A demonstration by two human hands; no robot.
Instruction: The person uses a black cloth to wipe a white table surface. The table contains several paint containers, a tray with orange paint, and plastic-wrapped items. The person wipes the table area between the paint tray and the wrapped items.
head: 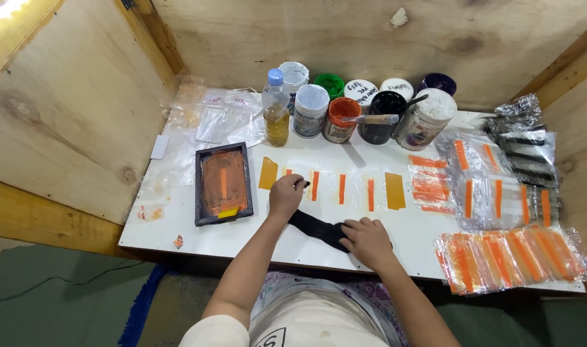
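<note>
L hand [286, 195] centre of frame; fingers curled, pinching upper end of black strip [316, 228] on white table [197, 241] | R hand [367, 239] lower centre; fingers half-bent, pressing strip's lower end flat | strip lies diagonal btw. both hands | printing frame w/ orange ink [223, 184] just left of L hand; orange-striped pieces [342, 189] in row just above the hands

I see even, bright light from a glaring strip at top left, above the table [197, 241]. Shadows fall soft and short behind the jars [377, 109]. Focus is sharp; wide-angle bending shows at the edges.
</note>
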